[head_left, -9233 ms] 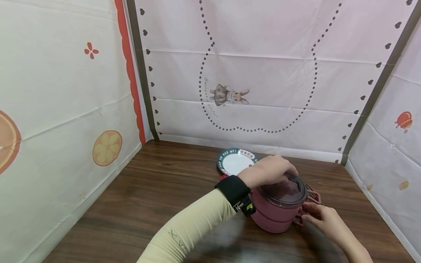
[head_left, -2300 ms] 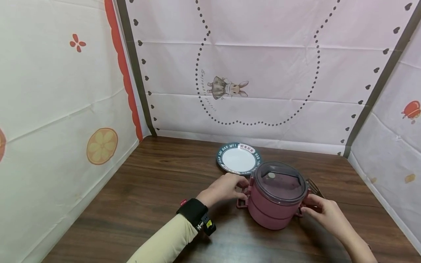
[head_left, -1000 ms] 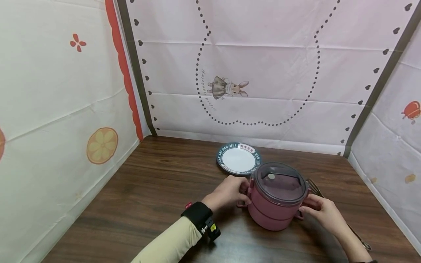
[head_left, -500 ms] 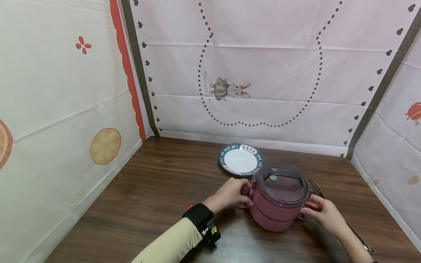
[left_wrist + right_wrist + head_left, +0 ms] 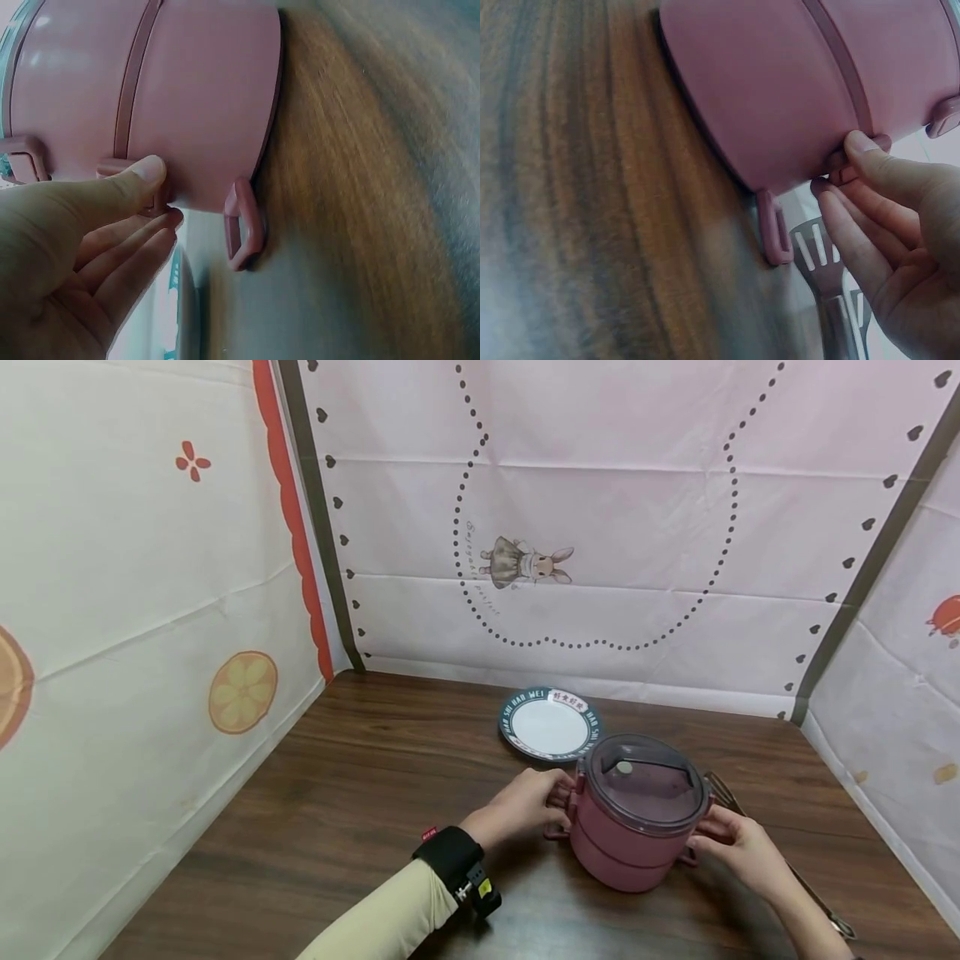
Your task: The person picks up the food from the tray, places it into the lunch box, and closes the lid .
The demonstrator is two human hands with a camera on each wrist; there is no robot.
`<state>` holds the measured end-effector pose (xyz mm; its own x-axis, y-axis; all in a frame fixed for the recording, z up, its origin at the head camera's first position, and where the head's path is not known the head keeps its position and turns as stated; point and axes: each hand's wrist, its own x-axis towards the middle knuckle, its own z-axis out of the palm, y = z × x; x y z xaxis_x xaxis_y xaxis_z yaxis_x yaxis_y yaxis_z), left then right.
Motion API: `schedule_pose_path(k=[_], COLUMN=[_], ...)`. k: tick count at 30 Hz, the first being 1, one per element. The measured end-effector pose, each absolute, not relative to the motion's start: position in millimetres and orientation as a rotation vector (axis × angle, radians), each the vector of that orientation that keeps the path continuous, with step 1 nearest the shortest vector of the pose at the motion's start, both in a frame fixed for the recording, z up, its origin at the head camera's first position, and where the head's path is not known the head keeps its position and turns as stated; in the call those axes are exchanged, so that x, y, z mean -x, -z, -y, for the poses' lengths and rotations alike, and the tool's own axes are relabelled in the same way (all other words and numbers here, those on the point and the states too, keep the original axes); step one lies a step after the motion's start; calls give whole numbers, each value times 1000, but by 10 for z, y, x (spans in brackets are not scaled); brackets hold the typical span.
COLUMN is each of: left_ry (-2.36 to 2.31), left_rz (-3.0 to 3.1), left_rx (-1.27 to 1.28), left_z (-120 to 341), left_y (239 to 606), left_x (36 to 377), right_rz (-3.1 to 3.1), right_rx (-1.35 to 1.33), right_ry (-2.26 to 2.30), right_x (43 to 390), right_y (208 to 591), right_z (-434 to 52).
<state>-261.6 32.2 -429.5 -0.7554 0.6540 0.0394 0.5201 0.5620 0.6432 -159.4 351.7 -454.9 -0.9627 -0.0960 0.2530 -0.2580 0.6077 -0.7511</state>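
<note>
A pink two-tier lunch box [image 5: 626,852] with a clear smoky lid [image 5: 637,778] stands on the wooden table [image 5: 360,810]. My left hand [image 5: 555,797] holds its left side. In the left wrist view the thumb [image 5: 142,176] and fingers [image 5: 146,244] pinch a side tab of the pink box [image 5: 187,90], and a loop latch [image 5: 244,225] hangs loose below. My right hand [image 5: 705,835] holds the right side. In the right wrist view its thumb [image 5: 870,146] and fingers [image 5: 855,232] pinch the matching tab on the pink box [image 5: 780,82], above a hanging latch [image 5: 774,229].
A white plate with a dark lettered rim [image 5: 550,724] lies just behind the box. A slotted metal spatula [image 5: 795,877] lies on the table to the right, under my right hand, also seen as a spatula head [image 5: 821,262]. Printed fabric walls enclose three sides.
My left hand left the lid top and came down to the box's left side. Both hands then closed on the side tabs. In the last half second almost nothing moves.
</note>
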Motion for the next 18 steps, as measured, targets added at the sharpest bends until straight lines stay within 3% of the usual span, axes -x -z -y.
schedule_pose_path(k=[18], left_ry=[-948], left_rz=[-2643], left_rx=[-962], left_z=[-115], left_y=[4290], left_x=[2755], right_rz=[2684], right_rx=[-294], right_ry=[-1213], right_x=[1512], right_y=[4394], right_z=[-3501])
